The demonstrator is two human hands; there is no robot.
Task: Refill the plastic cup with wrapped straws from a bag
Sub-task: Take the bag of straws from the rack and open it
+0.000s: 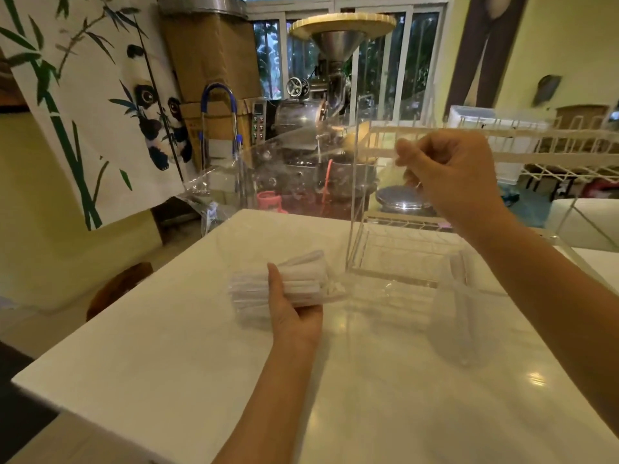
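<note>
The bundle of wrapped straws lies low over the white counter, gripped around its middle by the left hand, thumb on top. It looks light and a little springy, and the slick paper sleeves could fan out, so a hold around the middle seems right. The clear bag is thin, limp and slippery; the right hand pinches its upper edge with curled fingers, lifting it. The plastic cup stands just right, holding a straw or two.
</note>
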